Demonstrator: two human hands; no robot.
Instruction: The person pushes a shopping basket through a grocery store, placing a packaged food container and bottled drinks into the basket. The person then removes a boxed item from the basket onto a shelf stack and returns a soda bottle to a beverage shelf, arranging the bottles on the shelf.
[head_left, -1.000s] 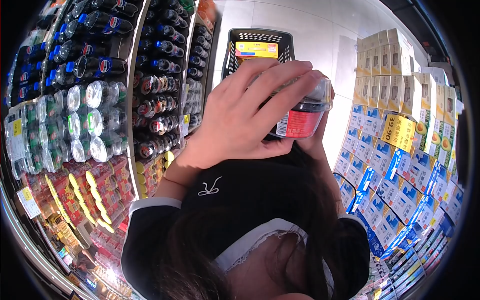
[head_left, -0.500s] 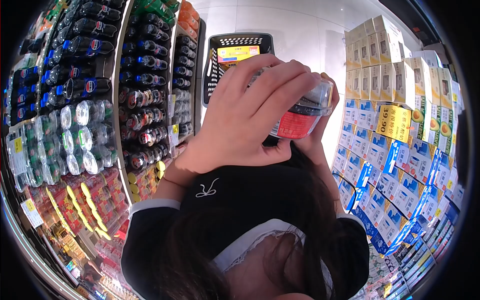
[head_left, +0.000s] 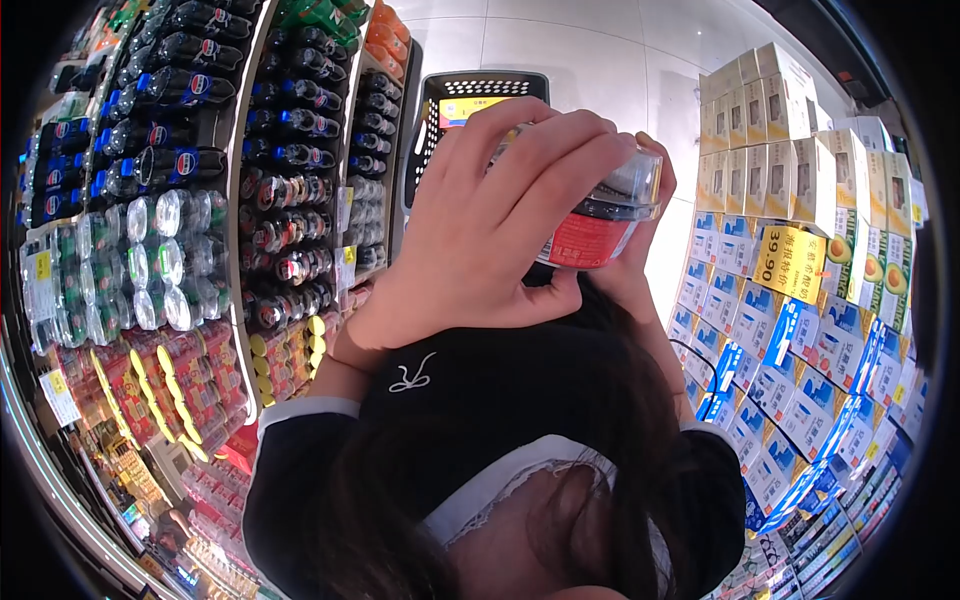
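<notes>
The left hand (head_left: 490,220) is gripping a clear-lidded tub (head_left: 590,242) with a red label, its fingers curling over the lid. The right hand (head_left: 640,252) is clasping the tub's right side, though its fingers are too hidden to place exactly. The tub is staying between both hands, while a black basket (head_left: 425,130) beyond is holding a yellow box (head_left: 460,108).

My left hand (head_left: 500,220) and right hand (head_left: 632,272) made two, both on one clear-lidded tub (head_left: 595,237). One black basket (head_left: 500,76) stood ahead, one yellow box (head_left: 472,107) showing near its far edge. My top (head_left: 500,380) carried one white bow (head_left: 410,380), and one 39.90 sign (head_left: 795,262) sat at the yogurt cartons' (head_left: 722,320) upper edge. The shelves' (head_left: 243,110) Pepsi bottles (head_left: 180,165) were too many to count.
</notes>
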